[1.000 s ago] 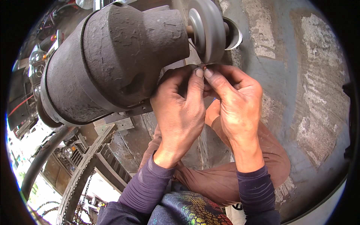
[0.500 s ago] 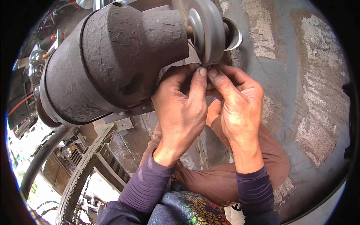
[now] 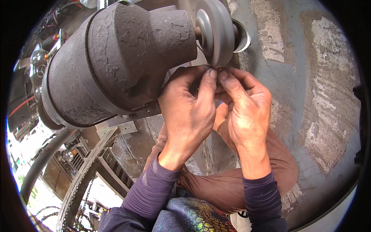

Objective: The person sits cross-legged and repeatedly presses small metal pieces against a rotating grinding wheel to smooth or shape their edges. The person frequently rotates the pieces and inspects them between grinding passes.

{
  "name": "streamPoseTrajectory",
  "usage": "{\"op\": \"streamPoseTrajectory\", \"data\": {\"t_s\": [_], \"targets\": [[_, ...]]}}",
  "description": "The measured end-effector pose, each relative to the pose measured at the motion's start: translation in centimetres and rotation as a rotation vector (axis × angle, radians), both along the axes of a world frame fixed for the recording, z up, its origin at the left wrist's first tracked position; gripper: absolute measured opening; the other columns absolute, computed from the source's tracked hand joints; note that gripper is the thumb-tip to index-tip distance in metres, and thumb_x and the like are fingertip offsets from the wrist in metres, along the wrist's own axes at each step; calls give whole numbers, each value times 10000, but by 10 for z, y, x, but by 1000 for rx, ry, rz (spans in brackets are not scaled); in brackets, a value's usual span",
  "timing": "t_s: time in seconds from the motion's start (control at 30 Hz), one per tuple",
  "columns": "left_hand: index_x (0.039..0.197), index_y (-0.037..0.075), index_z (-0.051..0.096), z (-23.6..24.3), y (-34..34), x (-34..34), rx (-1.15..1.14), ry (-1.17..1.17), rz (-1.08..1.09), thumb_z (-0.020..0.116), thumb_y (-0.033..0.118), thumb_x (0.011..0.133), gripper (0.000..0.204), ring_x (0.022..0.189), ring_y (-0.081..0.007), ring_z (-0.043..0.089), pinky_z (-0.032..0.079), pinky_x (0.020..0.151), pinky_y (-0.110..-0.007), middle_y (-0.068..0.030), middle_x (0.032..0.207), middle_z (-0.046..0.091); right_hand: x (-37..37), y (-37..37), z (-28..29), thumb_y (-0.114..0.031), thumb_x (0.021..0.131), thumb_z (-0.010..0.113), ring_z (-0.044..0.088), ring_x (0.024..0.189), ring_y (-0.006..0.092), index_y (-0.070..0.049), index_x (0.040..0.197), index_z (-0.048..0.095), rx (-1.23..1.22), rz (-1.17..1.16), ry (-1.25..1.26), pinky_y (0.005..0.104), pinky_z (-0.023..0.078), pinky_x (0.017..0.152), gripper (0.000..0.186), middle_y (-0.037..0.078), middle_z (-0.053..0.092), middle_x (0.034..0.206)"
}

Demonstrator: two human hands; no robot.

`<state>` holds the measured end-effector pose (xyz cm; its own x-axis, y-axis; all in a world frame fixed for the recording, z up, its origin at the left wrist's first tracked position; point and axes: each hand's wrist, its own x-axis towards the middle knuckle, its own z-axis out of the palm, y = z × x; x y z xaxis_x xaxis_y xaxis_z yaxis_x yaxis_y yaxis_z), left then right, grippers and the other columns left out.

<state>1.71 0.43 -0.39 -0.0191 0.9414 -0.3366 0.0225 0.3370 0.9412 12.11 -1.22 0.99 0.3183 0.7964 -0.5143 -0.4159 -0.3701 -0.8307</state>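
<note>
A grey grinding wheel (image 3: 224, 33) is mounted on the shaft of a dark, worn motor housing (image 3: 127, 54). Just below the wheel's lower rim, my left hand (image 3: 189, 104) and my right hand (image 3: 249, 108) meet at their fingertips. Both thumbs press against the bent index fingers in a pinch. Whatever lies between the fingertips is tiny and mostly covered by them, so its kind does not show. The back of my left hand is close beside the motor's underside.
A metal cup or pipe end (image 3: 242, 36) sits behind the wheel. Patchy grey floor (image 3: 328, 92) stretches to the right. My bent leg in brown trousers (image 3: 220, 187) is below my hands. At lower left are a curved frame (image 3: 87, 170) and hanging chains (image 3: 87, 197).
My fingertips have dropped slightly away from the wheel's lower rim, leaving a small gap. Both hands keep the same pinch, and the view has shifted a little.
</note>
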Motion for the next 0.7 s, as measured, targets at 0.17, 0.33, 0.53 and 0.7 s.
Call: {"op": "streamPoseTrajectory", "data": {"t_s": [0.17, 0.33, 0.53, 0.7], "targets": [[1065, -88, 716, 0, 0, -1, 8, -7, -5, 665, 123, 1013, 223, 779, -107, 679, 572, 702, -251, -86, 928, 736, 1, 1, 0, -40, 974, 669, 732, 834, 222, 131, 1155, 642, 3, 12, -15, 313, 611, 776, 250, 186, 732, 987], [1061, -89, 717, 0, -1, 0, -3, -14, 8, 661, 124, 1016, 225, 781, -107, 676, 572, 708, -252, -86, 927, 738, 1, 1, 1, -26, 973, 666, 728, 856, 215, 133, 1151, 643, 2, 29, -23, 315, 612, 794, 240, 181, 727, 1001], [1059, -89, 715, 4, -2, 1, -25, -43, 39, 659, 132, 1019, 231, 783, -106, 674, 570, 703, -253, -86, 922, 736, 1, 2, 2, -20, 967, 676, 721, 865, 203, 127, 1141, 652, -1, 69, -68, 308, 607, 801, 230, 171, 726, 1010], [1013, -59, 730, 3, -4, 0, -35, -21, 77, 664, 118, 994, 190, 759, -129, 706, 558, 696, -283, -117, 863, 753, -4, 2, -2, -58, 962, 709, 689, 718, 119, 93, 1035, 716, 39, 20, -90, 246, 577, 664, 168, 93, 729, 852]]}}
